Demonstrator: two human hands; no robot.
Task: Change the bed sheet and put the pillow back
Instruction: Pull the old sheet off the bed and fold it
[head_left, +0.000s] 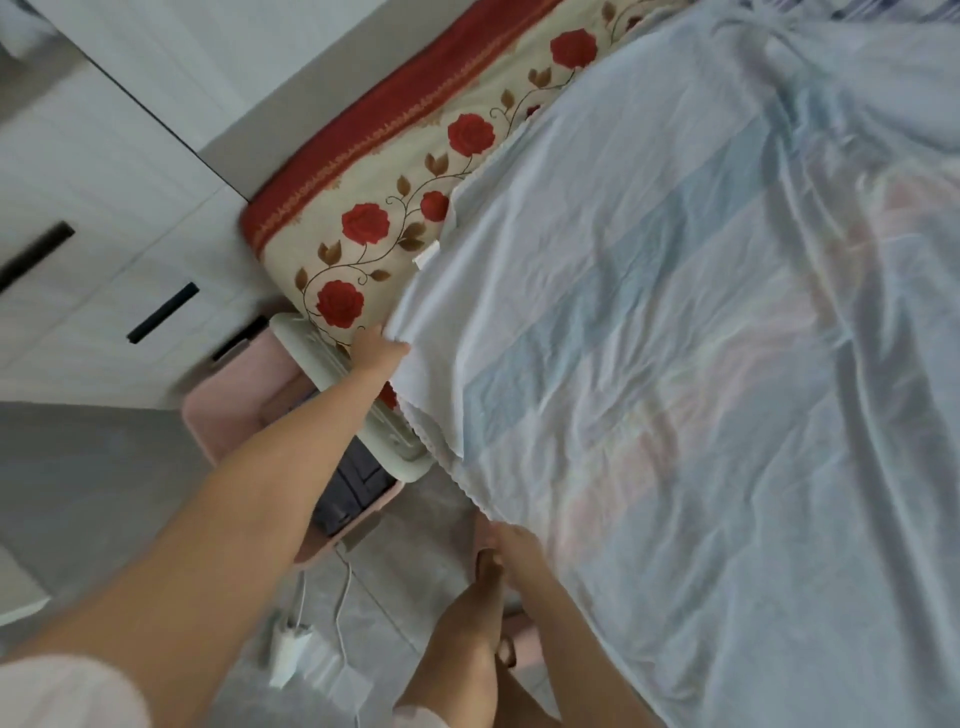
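Fingertips (392, 347) at sheet (675, 364) hem (scalloped trim)

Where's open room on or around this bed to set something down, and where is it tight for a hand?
Free: the flat middle of the sheet, right of the left hand and right hand gripping its edge; also the uncovered rose mattress strip beyond the sheet. Crowded: the floor gap beside the bed, with the pink bin, cream frame and charger cables.
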